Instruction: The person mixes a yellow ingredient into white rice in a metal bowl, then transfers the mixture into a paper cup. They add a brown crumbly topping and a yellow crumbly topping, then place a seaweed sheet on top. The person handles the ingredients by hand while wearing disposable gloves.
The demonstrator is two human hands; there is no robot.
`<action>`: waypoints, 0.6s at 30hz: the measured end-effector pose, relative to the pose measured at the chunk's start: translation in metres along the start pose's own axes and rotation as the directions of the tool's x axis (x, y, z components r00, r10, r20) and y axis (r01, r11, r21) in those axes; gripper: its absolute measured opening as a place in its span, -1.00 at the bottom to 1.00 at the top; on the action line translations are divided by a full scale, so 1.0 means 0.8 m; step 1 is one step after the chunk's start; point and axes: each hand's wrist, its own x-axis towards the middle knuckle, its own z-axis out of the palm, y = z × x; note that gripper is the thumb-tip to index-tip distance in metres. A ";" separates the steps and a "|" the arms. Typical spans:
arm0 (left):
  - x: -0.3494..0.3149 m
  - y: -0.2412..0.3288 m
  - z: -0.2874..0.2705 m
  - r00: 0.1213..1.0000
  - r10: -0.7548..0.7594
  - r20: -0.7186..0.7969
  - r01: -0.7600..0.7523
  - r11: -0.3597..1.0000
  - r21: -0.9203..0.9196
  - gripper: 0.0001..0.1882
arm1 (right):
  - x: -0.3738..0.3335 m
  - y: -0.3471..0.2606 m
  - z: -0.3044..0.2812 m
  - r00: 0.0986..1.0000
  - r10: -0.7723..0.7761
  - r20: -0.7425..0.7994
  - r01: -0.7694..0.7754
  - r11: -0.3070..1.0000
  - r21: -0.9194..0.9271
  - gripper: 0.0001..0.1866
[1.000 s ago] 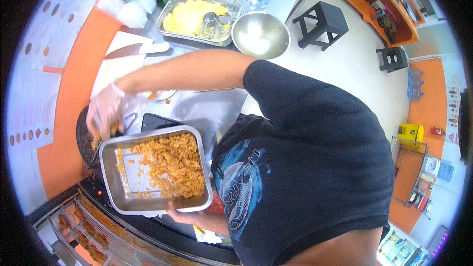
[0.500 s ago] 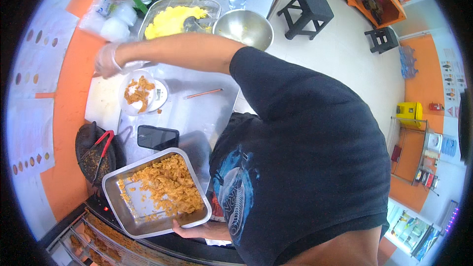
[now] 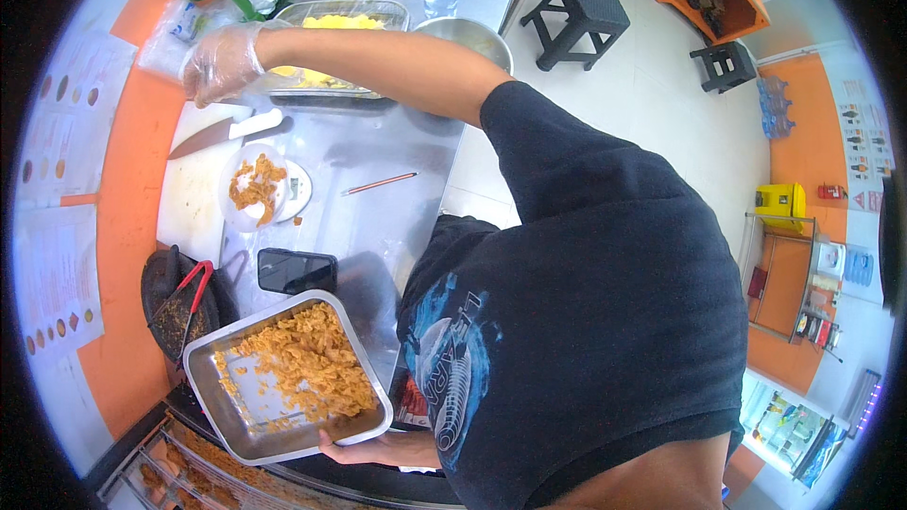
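Observation:
My bare left hand (image 3: 351,450) grips the near rim of a deep metal tray (image 3: 217,416), its thumb over the edge. Shredded orange-brown meat (image 3: 316,359) is heaped toward one side of the tray. My right hand (image 3: 225,64), in a clear plastic glove, hovers at the upper left over plastic bags (image 3: 168,38). Its fingers bend downward and are partly hidden, so I cannot see whether they hold anything. Below it, a clear round dish (image 3: 227,196) with a small portion of the same meat sits on a white kitchen scale (image 3: 299,191).
A white-handled knife (image 3: 213,137) lies on a white cutting board (image 3: 194,212). Nearby are a pencil (image 3: 378,183), a black phone (image 3: 297,271), red tongs (image 3: 200,288) on a dark stone bowl (image 3: 156,283), a glass dish of yellow food (image 3: 342,23), and a metal bowl (image 3: 472,36).
My gloved right hand has moved up and away from the dish, toward the bags, uncovering the knife. My left hand still holds the tray; the view has shifted slightly.

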 end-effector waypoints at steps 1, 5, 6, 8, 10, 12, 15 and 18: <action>0.000 0.001 0.001 1.000 -0.005 0.002 0.005 1.000 -0.004 -0.17 | -0.002 0.001 0.004 1.000 -0.002 0.011 0.003 1.000 -0.005 -0.60; -0.001 0.003 0.005 1.000 -0.020 0.014 0.020 1.000 -0.017 -0.18 | -0.010 -0.006 0.032 0.997 -0.018 0.072 0.022 0.998 -0.054 -0.62; -0.001 0.004 0.005 1.000 -0.022 0.016 0.022 1.000 -0.021 -0.18 | -0.012 -0.012 0.040 0.995 -0.009 0.100 0.015 0.998 -0.067 -0.63; -0.001 0.006 0.007 0.999 -0.032 0.020 0.033 0.999 -0.038 -0.19 | -0.013 -0.029 0.053 0.991 -0.090 0.099 0.092 0.996 -0.014 -0.66; -0.001 0.008 0.008 0.998 -0.048 0.028 0.049 0.997 -0.052 -0.19 | -0.015 -0.051 0.065 0.987 -0.134 0.091 0.130 0.991 0.043 -0.67; -0.003 0.008 0.009 0.998 -0.057 0.035 0.059 0.996 -0.069 -0.19 | -0.014 -0.072 0.072 0.980 -0.192 0.044 0.189 0.980 0.063 -0.67; -0.006 0.010 0.011 1.000 -0.016 -0.014 0.015 0.999 -0.039 -0.23 | -0.006 -0.088 0.083 0.965 -0.263 -0.017 0.263 0.965 0.005 -0.61; -0.011 0.014 0.017 0.997 -0.070 -0.022 0.068 0.993 -0.092 -0.25 | 0.002 -0.067 0.102 0.983 -0.182 0.011 0.182 0.978 -0.105 -0.63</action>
